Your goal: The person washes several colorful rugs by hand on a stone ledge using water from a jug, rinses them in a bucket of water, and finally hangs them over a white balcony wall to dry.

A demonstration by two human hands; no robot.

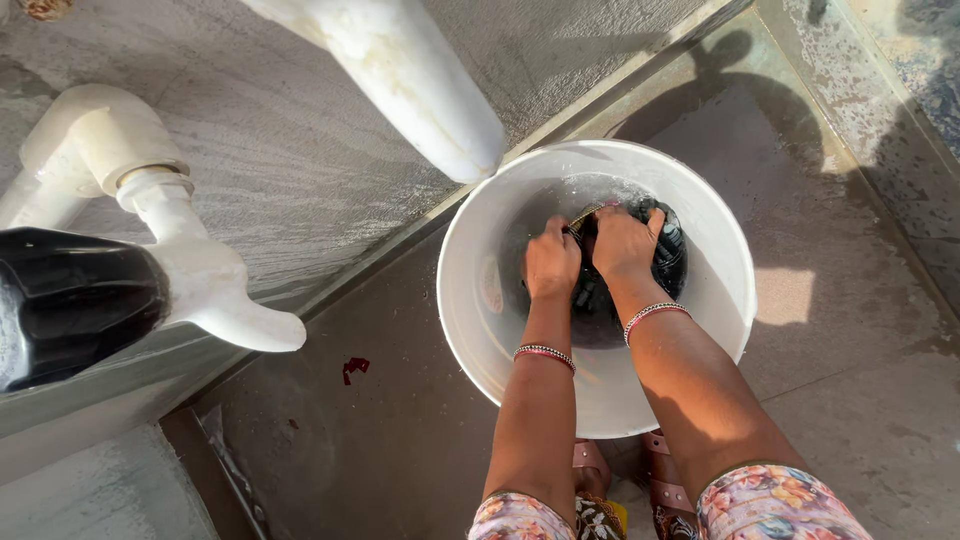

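Dark cloth (pixel 668 262) bunched in water inside the white bucket (pixel 720 300), gripped by left hand (pixel 552 258) and right hand (pixel 622 242), both clenched on it; washing judged underway, wringing and lifting out not yet done

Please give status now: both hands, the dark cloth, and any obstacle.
Left hand and right hand both grip dark cloth. Cloth wet, inside white bucket. White pipe overhangs rim; hands unobstructed.

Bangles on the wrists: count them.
2 bands show: one on the left wrist, one on the right wrist. Each may be several thin bangles stacked; too small to tell.
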